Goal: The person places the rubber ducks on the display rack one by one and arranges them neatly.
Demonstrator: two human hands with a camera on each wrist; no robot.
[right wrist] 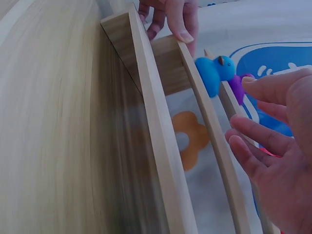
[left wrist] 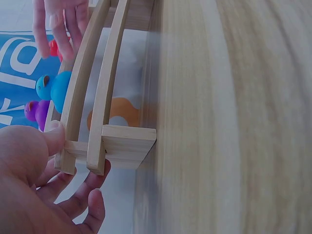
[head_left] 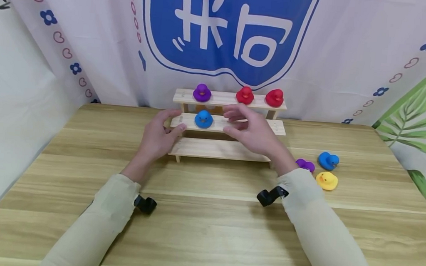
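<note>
A three-step wooden shelf [head_left: 219, 149] stands at the back of the table. On its middle step sits a blue rubber duck [head_left: 203, 119]. My left hand [head_left: 158, 135] holds the shelf's left end, thumb on the middle step and fingers around the edge, as the left wrist view shows. To the right of the blue duck hovers my right hand [head_left: 252, 130], fingers loosely bent and holding nothing. The top step carries a purple duck [head_left: 202, 93] at the left and two red ducks, one nearer the middle [head_left: 245, 95] and another at the right [head_left: 274, 97].
Right of the shelf, on the wooden table [head_left: 205, 232], lie a second blue duck [head_left: 328, 160], a yellow duck [head_left: 327, 181] and another purple duck [head_left: 305, 165], partly hidden by my right arm. A printed cloth [head_left: 108, 37] hangs directly behind the shelf.
</note>
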